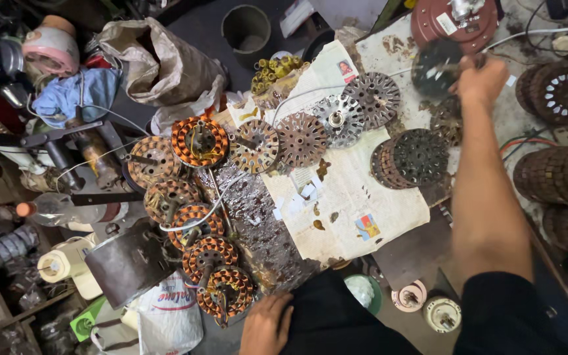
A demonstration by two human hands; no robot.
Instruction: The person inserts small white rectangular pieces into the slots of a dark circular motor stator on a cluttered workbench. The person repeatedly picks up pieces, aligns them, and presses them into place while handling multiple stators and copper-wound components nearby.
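My right hand [482, 80] reaches far across the bench and grips a dark round slotted metal disc [435, 66], which is blurred from motion. My left hand [267, 323] rests on my dark-clothed knee near the bottom edge, fingers loosely spread, holding nothing. Below my right hand stands a stack of dark slotted discs [410, 158] on stained newspaper [350, 197]. More loose slotted discs [342, 118] lie in a row across the paper's top.
Several copper-wound stators [198, 141] lie left of the paper. A crumpled sack [162, 62], a grey bucket [247, 26], a red round motor cover [455, 21] and rows of stacked rusty discs [560, 174] ring the bench. Bottles and tape rolls crowd the left.
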